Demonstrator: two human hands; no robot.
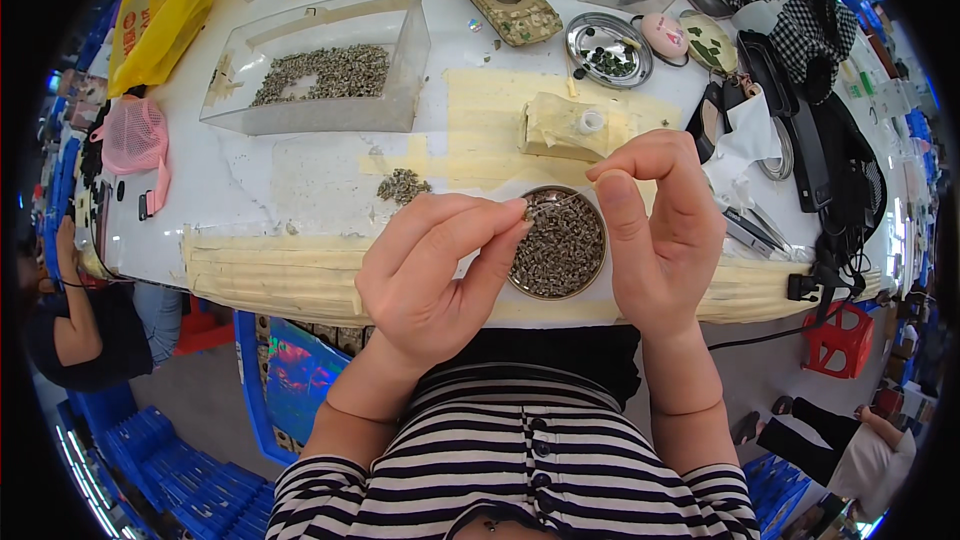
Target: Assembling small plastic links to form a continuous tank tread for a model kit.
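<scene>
My left hand [440,265] pinches thumb and forefinger together over the left rim of a round dish [560,292]. Whatever it holds is too small to name. My right hand [655,225] is closed too, thumb against forefinger, at the dish's right side. A thin needle-like rod [577,194] seems to run from its fingertips toward the left hand's. Many small grey metal pieces [558,245] fill the dish beneath both hands. A small heap of similar pieces [403,186] lies on the table beyond my left hand.
Farther left stands a clear box [315,120] holding more pieces. A tape-covered block [565,125] sits beyond the dish, with a camouflage-patterned model part [508,2] and a metal plate of dark bits [608,50] behind. Tweezers [765,230] and black straps [850,150] lie right. Other people sit nearby.
</scene>
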